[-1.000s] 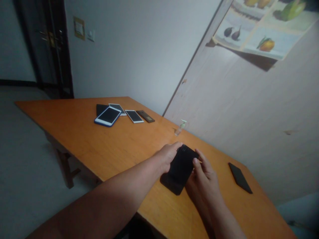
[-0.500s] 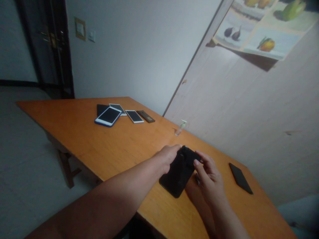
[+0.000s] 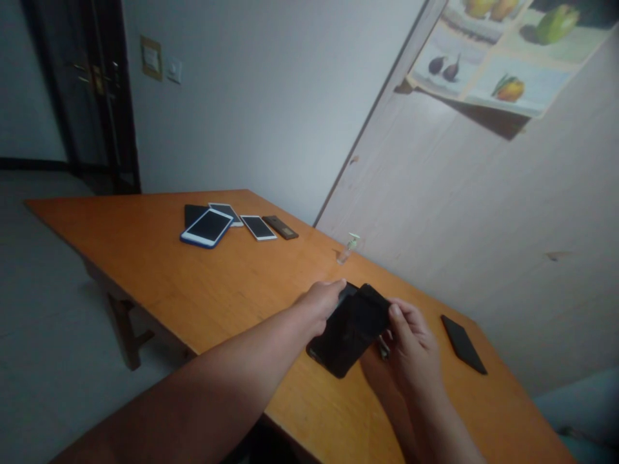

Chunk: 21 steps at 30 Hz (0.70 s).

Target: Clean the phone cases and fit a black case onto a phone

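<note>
Above the near part of the table, a black phone is tilted in my left hand, whose fingers are closed on its left edge. Over the phone's upper right part lies a dark flat piece, its top corner sticking out past the phone; I cannot make out its kind. My right hand pinches that piece at its right edge between thumb and fingers. A small shiny thing shows below those fingers, too blurred to name.
On the wooden table, a blue-cased phone, a white phone and a brown phone-like item lie at the far left. A clear pump bottle stands near the wall. A dark flat slab lies at right.
My right hand has moved a little to the right, and the dark flat piece now stands out from the phone's upper right. My left hand keeps its hold. The view has shifted slightly.
</note>
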### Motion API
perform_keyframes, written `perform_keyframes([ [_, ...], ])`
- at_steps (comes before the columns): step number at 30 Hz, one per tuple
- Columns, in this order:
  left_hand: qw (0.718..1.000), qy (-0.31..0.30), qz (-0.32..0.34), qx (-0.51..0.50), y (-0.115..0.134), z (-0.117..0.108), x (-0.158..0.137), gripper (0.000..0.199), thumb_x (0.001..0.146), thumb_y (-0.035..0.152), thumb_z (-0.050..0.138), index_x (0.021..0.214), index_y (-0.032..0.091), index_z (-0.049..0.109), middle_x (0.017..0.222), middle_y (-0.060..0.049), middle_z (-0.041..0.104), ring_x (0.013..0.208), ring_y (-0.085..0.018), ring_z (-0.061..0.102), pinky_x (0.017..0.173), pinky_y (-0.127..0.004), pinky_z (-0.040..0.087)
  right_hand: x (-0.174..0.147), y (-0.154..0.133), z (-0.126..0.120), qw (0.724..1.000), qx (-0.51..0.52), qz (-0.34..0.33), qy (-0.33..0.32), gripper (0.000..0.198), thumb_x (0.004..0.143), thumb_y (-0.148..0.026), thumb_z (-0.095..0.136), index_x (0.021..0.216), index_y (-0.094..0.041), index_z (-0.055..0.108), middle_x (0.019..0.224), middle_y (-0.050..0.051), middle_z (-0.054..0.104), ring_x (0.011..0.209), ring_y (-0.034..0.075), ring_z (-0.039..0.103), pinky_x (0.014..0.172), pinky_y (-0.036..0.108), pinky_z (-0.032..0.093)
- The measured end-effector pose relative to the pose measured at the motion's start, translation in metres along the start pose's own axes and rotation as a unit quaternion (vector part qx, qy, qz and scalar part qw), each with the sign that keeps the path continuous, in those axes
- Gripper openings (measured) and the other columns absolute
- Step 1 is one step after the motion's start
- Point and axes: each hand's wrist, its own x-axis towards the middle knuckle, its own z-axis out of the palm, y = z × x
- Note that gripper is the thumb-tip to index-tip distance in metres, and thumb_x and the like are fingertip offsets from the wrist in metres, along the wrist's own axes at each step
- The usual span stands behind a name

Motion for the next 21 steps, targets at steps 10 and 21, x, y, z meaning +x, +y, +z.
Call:
perform_keyframes([
  [10,0.998,0.047,0.026,-0.031,0.031,-0.005,0.007,0.042,0.086,0.059,0.061,0.094,0.018,0.068,0.077,-0.005,0.072,0.067,-0.02,0.067,0.07,-0.031,0.052,0.023,0.003,-0.027,0.989,0.112,-0.04,0.092,0.019,0.077,-0.034,0.074,0.077,-0.021,0.061,0.066,-0.004,0.059,0.05,0.011,0.047,0.043,0.023,0.038],
  [21,0.998,0.031,0.026,-0.056,0.046,0.002,-0.008,0.042,0.088,0.057,0.059,0.093,0.017,0.069,0.081,-0.006,0.073,0.07,-0.02,0.068,0.073,-0.032,0.053,0.03,0.01,-0.036,0.984,0.155,0.038,0.074,0.015,0.077,-0.03,0.073,0.076,-0.019,0.063,0.067,-0.004,0.057,0.049,0.01,0.047,0.04,0.02,0.039],
])
